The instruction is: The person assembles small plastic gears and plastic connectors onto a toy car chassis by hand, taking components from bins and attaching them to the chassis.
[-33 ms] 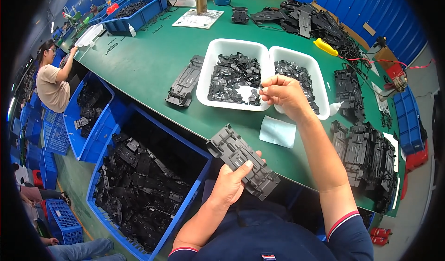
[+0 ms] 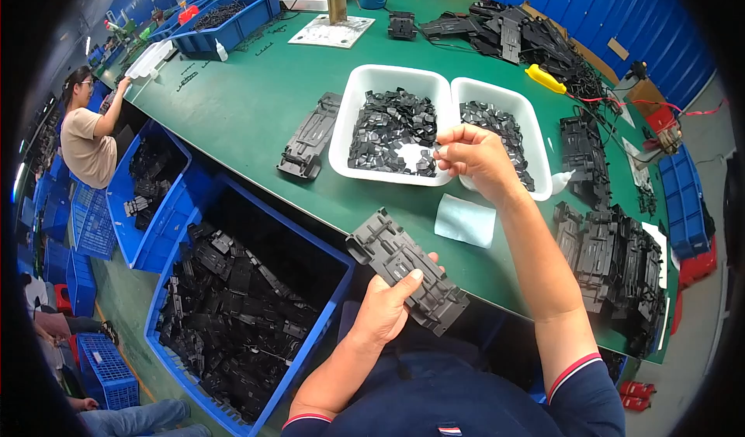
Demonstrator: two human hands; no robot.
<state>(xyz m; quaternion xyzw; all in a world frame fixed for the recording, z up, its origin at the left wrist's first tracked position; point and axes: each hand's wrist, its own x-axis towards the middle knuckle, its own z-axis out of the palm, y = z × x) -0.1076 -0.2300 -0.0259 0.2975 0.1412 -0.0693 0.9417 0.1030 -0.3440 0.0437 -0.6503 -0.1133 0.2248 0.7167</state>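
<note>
My left hand [image 2: 386, 306] grips a black moulded plastic chassis part [image 2: 403, 265], thumb on its top face, over the front edge of the table. The part lies tilted, its far end toward the upper left. My right hand [image 2: 479, 157] is held in a pinch above the place where two white plastic tubs meet. Whatever sits between the fingertips is too small to make out. The left tub [image 2: 341, 154] holds many small black pieces [image 2: 392, 123], with a patch of its white bottom showing. Similar small pieces [image 2: 497, 126] fill the right tub [image 2: 543, 175], partly hidden by my right hand.
A similar chassis part [image 2: 310, 136] lies left of the tubs; several more [image 2: 613, 262] stand in a row at the right. A pale cloth-like sheet [image 2: 466, 221] lies near the edge. A blue crate [image 2: 330, 301] of black parts stands below left. A person [image 2: 91, 130] works farther left.
</note>
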